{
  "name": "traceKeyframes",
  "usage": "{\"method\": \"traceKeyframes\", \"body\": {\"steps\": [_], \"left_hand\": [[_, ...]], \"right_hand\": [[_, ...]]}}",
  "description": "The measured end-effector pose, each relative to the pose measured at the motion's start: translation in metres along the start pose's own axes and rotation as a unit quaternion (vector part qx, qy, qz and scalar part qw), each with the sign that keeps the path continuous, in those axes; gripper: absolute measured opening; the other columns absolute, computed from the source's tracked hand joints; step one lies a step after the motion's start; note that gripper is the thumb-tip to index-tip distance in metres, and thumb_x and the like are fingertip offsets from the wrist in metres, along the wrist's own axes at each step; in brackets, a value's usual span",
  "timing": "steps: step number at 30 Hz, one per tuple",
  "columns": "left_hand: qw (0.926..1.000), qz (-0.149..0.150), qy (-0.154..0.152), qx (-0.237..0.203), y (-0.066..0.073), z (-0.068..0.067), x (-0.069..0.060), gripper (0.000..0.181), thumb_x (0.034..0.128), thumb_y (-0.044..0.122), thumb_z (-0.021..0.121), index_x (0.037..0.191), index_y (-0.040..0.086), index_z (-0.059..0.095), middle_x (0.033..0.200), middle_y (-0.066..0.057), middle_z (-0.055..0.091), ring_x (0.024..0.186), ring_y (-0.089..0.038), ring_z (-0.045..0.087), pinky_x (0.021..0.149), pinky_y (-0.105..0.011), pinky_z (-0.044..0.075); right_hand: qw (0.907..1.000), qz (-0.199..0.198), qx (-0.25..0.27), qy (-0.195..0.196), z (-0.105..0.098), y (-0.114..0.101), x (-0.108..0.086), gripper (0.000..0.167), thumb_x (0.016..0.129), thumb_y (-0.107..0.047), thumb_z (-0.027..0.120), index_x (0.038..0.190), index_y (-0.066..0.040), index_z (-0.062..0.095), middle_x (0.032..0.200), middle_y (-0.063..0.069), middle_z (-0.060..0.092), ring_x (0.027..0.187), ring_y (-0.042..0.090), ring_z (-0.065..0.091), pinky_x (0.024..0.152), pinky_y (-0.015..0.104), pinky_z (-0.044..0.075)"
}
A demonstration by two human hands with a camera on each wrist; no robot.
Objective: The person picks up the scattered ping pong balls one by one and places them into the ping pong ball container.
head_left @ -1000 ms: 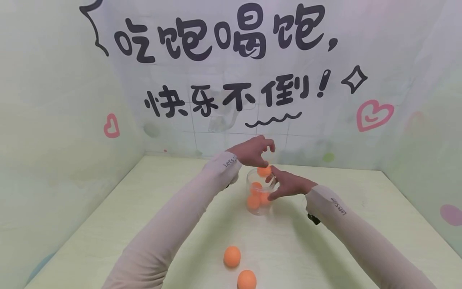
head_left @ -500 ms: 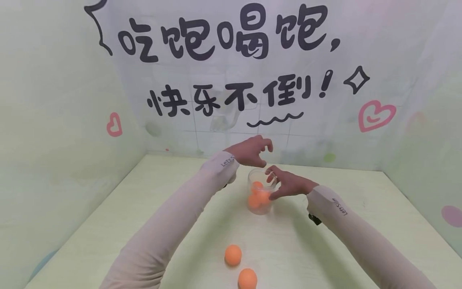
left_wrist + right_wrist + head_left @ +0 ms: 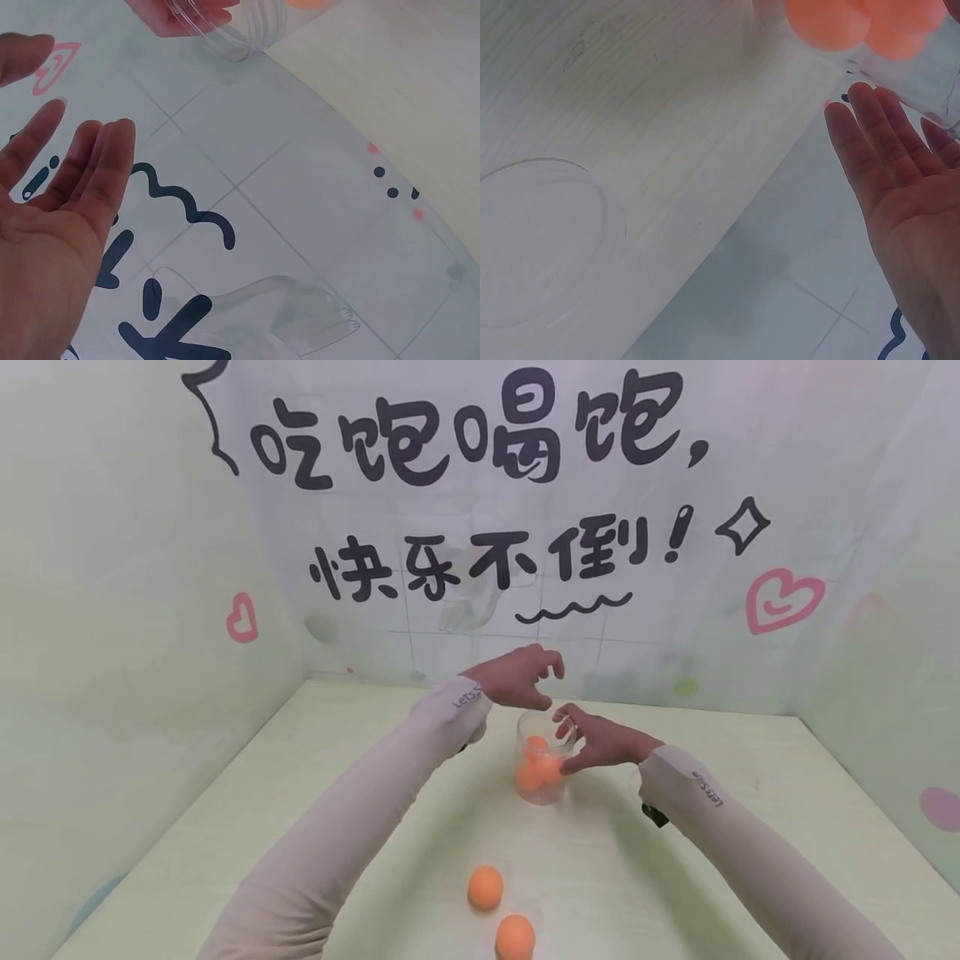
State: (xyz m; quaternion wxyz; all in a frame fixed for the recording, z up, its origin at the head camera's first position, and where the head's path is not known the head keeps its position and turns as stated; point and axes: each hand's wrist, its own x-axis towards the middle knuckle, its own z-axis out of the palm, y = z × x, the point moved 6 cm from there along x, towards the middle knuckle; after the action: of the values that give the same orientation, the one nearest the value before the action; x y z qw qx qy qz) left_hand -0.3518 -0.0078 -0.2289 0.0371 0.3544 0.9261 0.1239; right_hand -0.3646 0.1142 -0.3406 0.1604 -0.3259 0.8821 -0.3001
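A clear jar [image 3: 542, 794] stands upright on the table with several orange balls [image 3: 529, 777] inside. My right hand [image 3: 606, 741] holds its right side, thumb in front and fingers around the back near the rim. Above and left of the jar's mouth, my left hand [image 3: 517, 677] hovers empty with fingers bent. The left wrist view has the left palm [image 3: 56, 247] bare and the jar's threaded mouth [image 3: 262, 30] apart from it. In the right wrist view, fingers [image 3: 877, 142] lie along the jar wall [image 3: 922, 75].
Two loose orange balls [image 3: 486, 887] [image 3: 515, 937] lie on the table [image 3: 600, 877] toward the front. A clear round lid [image 3: 540, 240] lies flat in the right wrist view. Printed sheeting [image 3: 420, 652] stands behind the table and along both sides.
The orange ball that was at the jar's mouth below my left hand a second ago has dropped inside. My left hand has shifted slightly left; my right hand stays on the jar.
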Motion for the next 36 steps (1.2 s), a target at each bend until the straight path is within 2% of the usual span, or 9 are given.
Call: {"method": "traceKeyframes", "body": {"steps": [15,21,29,36], "left_hand": [[0.9998,-0.014,-0.011,0.003,-0.003,-0.001,-0.01,0.038,0.0834,0.015,0.063,0.12,0.011,0.053,0.12,-0.011,0.054,0.111,-0.021,0.052,0.091,-0.035,0.046],[0.9999,-0.007,-0.015,0.005,0.0,-0.001,-0.017,0.038,0.0839,0.016,0.064,0.12,0.011,0.053,0.119,-0.01,0.055,0.111,-0.021,0.052,0.091,-0.034,0.046],[0.9994,-0.007,-0.033,-0.006,-0.001,0.01,-0.032,0.037,0.084,0.016,0.063,0.12,0.012,0.054,0.119,-0.009,0.055,0.112,-0.023,0.053,0.091,-0.035,0.047],[0.9984,0.004,-0.051,-0.024,0.002,0.025,-0.048,0.038,0.0839,0.016,0.064,0.12,0.012,0.054,0.118,-0.01,0.054,0.114,-0.026,0.053,0.089,-0.034,0.046]], "right_hand": [[1.0,-0.009,0.004,0.001,0.0,0.003,0.002,0.072,0.079,-0.025,0.074,0.133,-0.005,0.032,0.126,0.018,0.053,0.115,0.032,0.053,0.093,0.047,0.046],[0.9998,-0.018,0.003,0.003,0.0,0.003,0.001,0.071,0.079,-0.024,0.075,0.131,-0.004,0.033,0.125,0.02,0.053,0.113,0.034,0.055,0.091,0.047,0.047],[0.9999,-0.012,0.002,0.006,0.0,0.002,0.002,0.07,0.078,-0.026,0.075,0.13,-0.007,0.033,0.126,0.019,0.053,0.114,0.034,0.054,0.091,0.045,0.047],[0.9998,-0.018,0.005,0.008,0.0,0.002,0.0,0.07,0.079,-0.024,0.074,0.131,-0.005,0.033,0.125,0.02,0.053,0.114,0.033,0.054,0.093,0.047,0.047]]}}
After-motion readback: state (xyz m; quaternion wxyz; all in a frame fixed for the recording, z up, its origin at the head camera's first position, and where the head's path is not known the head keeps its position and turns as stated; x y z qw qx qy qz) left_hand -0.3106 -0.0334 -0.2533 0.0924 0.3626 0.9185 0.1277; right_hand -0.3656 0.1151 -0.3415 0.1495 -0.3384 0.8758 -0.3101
